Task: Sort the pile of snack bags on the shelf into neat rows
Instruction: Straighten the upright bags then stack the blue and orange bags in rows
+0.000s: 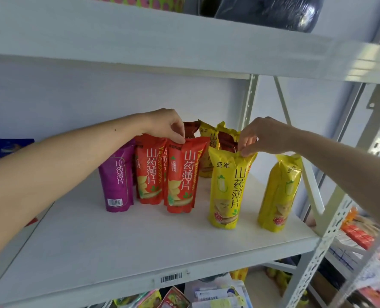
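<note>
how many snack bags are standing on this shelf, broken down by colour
Purple: 1
Red-orange: 2
Yellow: 3 in plain view; a fourth seems to peek out behind
Dark red, at the back: 2
Total: 8 counted, partly hidden ones may add more

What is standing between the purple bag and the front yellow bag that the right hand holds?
In the head view, two red bags stand between the purple bag and that yellow bag.
</note>
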### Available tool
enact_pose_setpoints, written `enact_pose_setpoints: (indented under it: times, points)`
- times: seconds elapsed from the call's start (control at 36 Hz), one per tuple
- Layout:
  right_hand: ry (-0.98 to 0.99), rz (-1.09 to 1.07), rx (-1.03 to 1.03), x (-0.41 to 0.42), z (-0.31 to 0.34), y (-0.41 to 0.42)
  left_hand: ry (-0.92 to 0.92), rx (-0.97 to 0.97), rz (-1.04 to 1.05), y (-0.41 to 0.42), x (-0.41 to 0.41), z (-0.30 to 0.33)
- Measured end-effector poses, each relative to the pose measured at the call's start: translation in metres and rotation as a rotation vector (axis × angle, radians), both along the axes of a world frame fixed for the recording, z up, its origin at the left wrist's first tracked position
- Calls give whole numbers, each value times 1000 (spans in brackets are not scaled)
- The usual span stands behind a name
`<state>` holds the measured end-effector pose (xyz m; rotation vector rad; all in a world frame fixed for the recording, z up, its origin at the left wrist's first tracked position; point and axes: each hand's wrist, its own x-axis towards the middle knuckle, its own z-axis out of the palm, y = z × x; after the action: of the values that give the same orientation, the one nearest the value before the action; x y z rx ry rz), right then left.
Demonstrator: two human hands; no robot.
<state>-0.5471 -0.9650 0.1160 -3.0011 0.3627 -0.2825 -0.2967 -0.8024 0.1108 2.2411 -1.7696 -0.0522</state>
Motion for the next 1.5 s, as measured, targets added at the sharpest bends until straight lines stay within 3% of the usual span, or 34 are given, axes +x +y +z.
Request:
enact_pose_setpoints:
  times: [0.61,0.94,1.03,1.11,1.31,1.5]
  points:
    - [46,-140,-33,12,8,-59,-178,93,50,3,7,-7]
    - [244,-192,-154,10,13,-55,-173,126,86,3,7,-20]
    - [287,-199,-208,16,19,-45,-251,113,101,5,5,-21]
    - [204,-154,-219,25,24,-25,-273,61,85,8,5,-23]
    - [67,-14,-119,63,8,42,-96,-135,111,30,11,-23]
    - [-67,-189,213,102,-49,79,-27,-470,213,78,15,-37]
